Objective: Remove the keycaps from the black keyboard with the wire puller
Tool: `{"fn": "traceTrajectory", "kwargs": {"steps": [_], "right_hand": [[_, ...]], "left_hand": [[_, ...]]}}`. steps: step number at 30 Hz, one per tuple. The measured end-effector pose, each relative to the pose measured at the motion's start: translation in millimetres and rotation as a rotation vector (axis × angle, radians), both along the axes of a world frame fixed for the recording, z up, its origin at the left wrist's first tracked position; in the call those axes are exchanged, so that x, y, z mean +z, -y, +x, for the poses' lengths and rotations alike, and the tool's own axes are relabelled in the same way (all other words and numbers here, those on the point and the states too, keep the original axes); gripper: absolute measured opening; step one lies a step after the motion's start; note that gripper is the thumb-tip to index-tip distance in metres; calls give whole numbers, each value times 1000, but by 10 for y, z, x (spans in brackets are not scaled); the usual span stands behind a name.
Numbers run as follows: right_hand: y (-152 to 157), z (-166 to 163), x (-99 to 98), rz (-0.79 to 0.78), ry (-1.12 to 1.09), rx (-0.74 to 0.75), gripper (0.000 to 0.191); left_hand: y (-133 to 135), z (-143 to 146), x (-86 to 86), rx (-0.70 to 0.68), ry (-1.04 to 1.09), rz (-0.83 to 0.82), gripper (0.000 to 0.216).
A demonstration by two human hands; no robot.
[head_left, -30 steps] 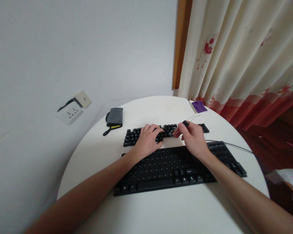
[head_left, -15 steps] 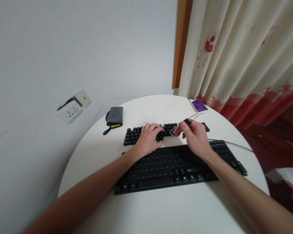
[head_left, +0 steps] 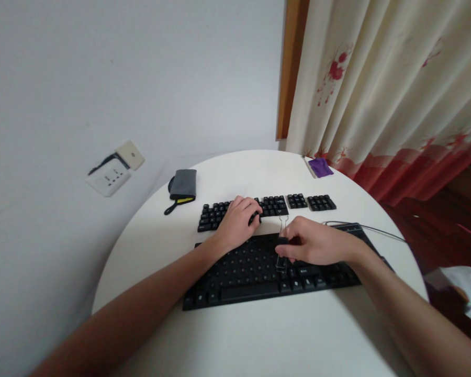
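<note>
My right hand (head_left: 316,241) is closed around the black grip of a wire keycap puller (head_left: 281,262). Its wire loops stick out above and below the fingers, the lower one over the keyboard (head_left: 251,293). Most key positions on that keyboard are bare posts; the bottom row still has its caps. Behind it, loose black keycaps (head_left: 275,205) stand grouped in rows. My left hand (head_left: 239,222) rests over this group with fingers curled, thumb and fingertips closed on a small black keycap (head_left: 254,215). The palm hides part of the rows.
On the round white table (head_left: 235,175) lie a grey cloth pouch (head_left: 183,184) at the back left and a purple cloth (head_left: 320,167) at the back right. Separate keycap blocks (head_left: 321,203) stand right of the rows. The keyboard's cable (head_left: 377,230) runs off the right edge.
My right hand has moved down and toward me, bringing the keycap puller from the keycap rows to over the keyboard. My left hand stays nearly in place, its fingers slightly more curled.
</note>
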State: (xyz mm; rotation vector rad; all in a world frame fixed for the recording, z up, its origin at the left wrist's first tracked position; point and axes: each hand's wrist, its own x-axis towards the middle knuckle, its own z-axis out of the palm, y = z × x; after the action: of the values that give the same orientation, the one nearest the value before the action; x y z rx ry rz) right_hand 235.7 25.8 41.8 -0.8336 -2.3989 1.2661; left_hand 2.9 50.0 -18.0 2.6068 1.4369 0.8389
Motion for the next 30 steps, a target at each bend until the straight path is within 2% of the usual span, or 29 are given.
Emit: {"fn": "traceTrajectory", "kwargs": {"steps": [12, 18, 27, 30], "right_hand": [[88, 8, 19, -51, 142, 249, 26], [35, -24, -19, 83, 142, 131, 30], [-49, -89, -115, -124, 183, 103, 36], [-73, -102, -106, -104, 92, 47, 34]], "left_hand": [[-12, -3, -13, -29, -9, 12, 16], [-10, -11, -15, -37, -1, 21, 17], [-41, -15, -48, -95, 29, 86, 16], [-10, -11, -18, -135, 65, 134, 18]]}}
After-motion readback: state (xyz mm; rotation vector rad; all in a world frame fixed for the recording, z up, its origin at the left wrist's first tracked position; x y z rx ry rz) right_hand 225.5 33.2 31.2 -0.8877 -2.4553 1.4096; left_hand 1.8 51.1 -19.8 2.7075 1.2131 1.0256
